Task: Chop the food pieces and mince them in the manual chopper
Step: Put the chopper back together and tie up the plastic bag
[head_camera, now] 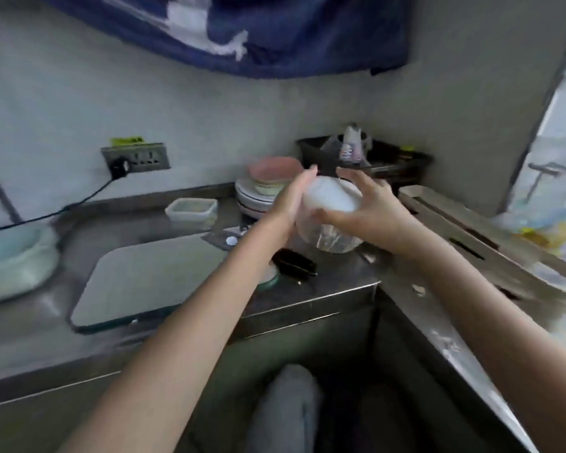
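Observation:
The manual chopper [330, 207], a clear bowl under a white domed lid, stands on the steel counter [324, 292] near the back corner. My left hand [291, 201] lies flat against the lid's left side with its fingers straight. Over the right side of the lid my right hand [370, 204] curves, its thumb hooked at the lid's lower edge. The picture is blurred, so I cannot tell what is inside the bowl. No loose food pieces show clearly.
A shiny cutting board [151, 276] lies left of the chopper. A black object [294, 266] and a small dish [270, 279] sit beside it. Stacked plates [258, 194], a lidded plastic box [192, 209], a black rack [389, 158] and a wooden board [471, 233] crowd the corner.

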{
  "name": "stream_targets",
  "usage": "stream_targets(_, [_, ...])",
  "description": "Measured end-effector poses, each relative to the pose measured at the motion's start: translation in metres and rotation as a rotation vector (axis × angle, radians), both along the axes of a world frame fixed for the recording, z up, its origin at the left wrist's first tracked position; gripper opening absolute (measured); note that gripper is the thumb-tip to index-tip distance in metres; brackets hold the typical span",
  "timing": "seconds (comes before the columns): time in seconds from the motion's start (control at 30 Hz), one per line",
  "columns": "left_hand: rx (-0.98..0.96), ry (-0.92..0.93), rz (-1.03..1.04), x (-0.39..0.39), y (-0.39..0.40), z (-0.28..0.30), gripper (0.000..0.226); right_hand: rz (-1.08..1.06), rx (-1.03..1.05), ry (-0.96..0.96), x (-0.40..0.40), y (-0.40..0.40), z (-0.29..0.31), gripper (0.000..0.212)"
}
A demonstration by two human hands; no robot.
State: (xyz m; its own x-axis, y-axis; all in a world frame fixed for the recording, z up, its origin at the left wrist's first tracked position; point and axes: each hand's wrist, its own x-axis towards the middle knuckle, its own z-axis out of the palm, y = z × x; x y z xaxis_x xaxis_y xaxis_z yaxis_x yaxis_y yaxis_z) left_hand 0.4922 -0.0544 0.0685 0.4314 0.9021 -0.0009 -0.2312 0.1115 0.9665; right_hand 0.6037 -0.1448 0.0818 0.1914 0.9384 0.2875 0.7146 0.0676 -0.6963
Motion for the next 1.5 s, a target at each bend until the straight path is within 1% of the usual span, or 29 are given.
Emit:
stream_targets(0.07, [0.001, 0.110, 0.169, -0.059, 0.010, -0.011, 0.031, 0.148, -0.058, 0.019, -0.043, 0.030, -0.008, 0.093])
stream_targets(0.13, [-0.020, 0.132, 0.290, -0.113, 0.016, -0.023, 0.022, 0.265, -0.087, 0.000, -0.083, 0.053, -0.017, 0.100])
stream_targets(0.2, [-0.057, 0.152, 0.394, -0.160, 0.017, -0.031, 0.018, 0.386, -0.092, 0.016, -0.122, 0.071, -0.025, 0.091])
stream_targets(0.23, [-0.066, 0.193, 0.456, -0.181, 0.016, -0.035, 0.019, 0.450, -0.100, 0.014, -0.140, 0.079, -0.028, 0.086])
stream_targets(0.27, [-0.055, 0.286, 0.529, -0.203, 0.016, -0.039, 0.021, 0.517, -0.122, -0.006, -0.157, 0.086, -0.029, 0.083])
stream_targets(0.33, [0.012, 0.523, 0.643, -0.245, 0.014, -0.045, 0.028, 0.652, -0.186, -0.067, -0.186, 0.099, -0.033, 0.080])
stream_targets(0.37, [0.069, 0.609, 0.674, -0.265, 0.015, -0.049, 0.030, 0.705, -0.214, -0.090, -0.199, 0.104, -0.034, 0.078])
stream_targets(0.4, [0.146, 0.688, 0.717, -0.286, 0.016, -0.053, 0.031, 0.737, -0.233, -0.113, -0.210, 0.109, -0.036, 0.077])
stream_targets(0.43, [0.253, 0.792, 0.816, -0.306, 0.017, -0.057, 0.032, 0.756, -0.239, -0.141, -0.219, 0.114, -0.039, 0.077])
stream_targets(0.47, [0.384, 0.963, 0.956, -0.327, 0.019, -0.059, 0.033, 0.764, -0.244, -0.176, -0.227, 0.120, -0.042, 0.077])
stream_targets(0.5, [0.517, 1.174, 1.101, -0.348, 0.023, -0.062, 0.033, 0.766, -0.240, -0.200, -0.233, 0.125, -0.045, 0.078])
stream_targets(0.53, [0.622, 1.382, 1.204, -0.367, 0.026, -0.063, 0.036, 0.762, -0.230, -0.205, -0.239, 0.130, -0.047, 0.078])
stream_targets(0.57, [0.649, 1.574, 1.207, -0.385, 0.033, -0.067, 0.045, 0.753, -0.215, -0.189, -0.245, 0.136, -0.050, 0.078])
stream_targets(0.6, [0.557, 1.742, 1.098, -0.401, 0.038, -0.070, 0.056, 0.737, -0.200, -0.156, -0.250, 0.141, -0.052, 0.078])
stream_targets(0.63, [0.428, 1.855, 0.960, -0.412, 0.042, -0.074, 0.063, 0.717, -0.184, -0.116, -0.255, 0.147, -0.054, 0.078])
stream_targets(0.67, [0.334, 1.899, 0.856, -0.425, 0.049, -0.081, 0.064, 0.696, -0.169, -0.076, -0.259, 0.152, -0.055, 0.077])
stream_targets(0.7, [0.315, 1.887, 0.811, -0.433, 0.055, -0.088, 0.059, 0.678, -0.154, -0.045, -0.264, 0.156, -0.056, 0.075])
stream_targets(0.73, [0.344, 1.846, 0.810, -0.437, 0.060, -0.093, 0.049, 0.658, -0.139, -0.021, -0.269, 0.160, -0.056, 0.072])
stream_targets(0.8, [0.516, 1.779, 0.873, -0.437, 0.064, -0.102, 0.032, 0.615, -0.080, 0.009, -0.280, 0.167, -0.051, 0.070])
stream_targets(0.93, [0.837, 1.686, 0.899, -0.420, 0.059, -0.112, 0.023, 0.577, 0.088, 0.173, -0.319, 0.187, -0.033, 0.070])
stream_targets(1.0, [0.906, 1.668, 0.899, -0.419, 0.052, -0.114, 0.024, 0.622, 0.118, 0.217, -0.349, 0.196, -0.023, 0.071])
stream_targets(1.03, [0.922, 1.650, 0.885, -0.422, 0.050, -0.114, 0.025, 0.665, 0.115, 0.205, -0.365, 0.199, -0.019, 0.071])
stream_targets(1.13, [0.916, 1.578, 0.835, -0.432, 0.041, -0.110, 0.031, 0.819, 0.058, 0.065, -0.409, 0.205, -0.027, 0.075])
stream_targets(1.2, [0.920, 1.546, 0.835, -0.441, 0.035, -0.111, 0.037, 0.869, 0.019, -0.063, -0.429, 0.210, -0.045, 0.079])
stream_targets(1.23, [0.940, 1.496, 0.860, -0.445, 0.032, -0.112, 0.036, 0.874, 0.003, -0.141, -0.435, 0.213, -0.055, 0.080])
stream_targets(1.3, [1.007, 1.385, 0.923, -0.448, 0.027, -0.117, 0.031, 0.857, 0.018, -0.350, -0.440, 0.216, -0.073, 0.074])
stream_targets(1.37, [1.055, 1.331, 0.995, -0.446, 0.025, -0.121, 0.026, 0.859, 0.020, -0.491, -0.438, 0.216, -0.081, 0.062])
stream_targets(1.43, [1.038, 1.319, 1.068, -0.442, 0.024, -0.122, 0.038, 0.885, 0.013, -0.595, -0.432, 0.217, -0.082, 0.049])
stream_targets(1.5, [1.035, 1.400, 1.137, -0.439, 0.026, -0.121, 0.051, 0.886, 0.047, -0.709, -0.424, 0.217, -0.075, 0.046])
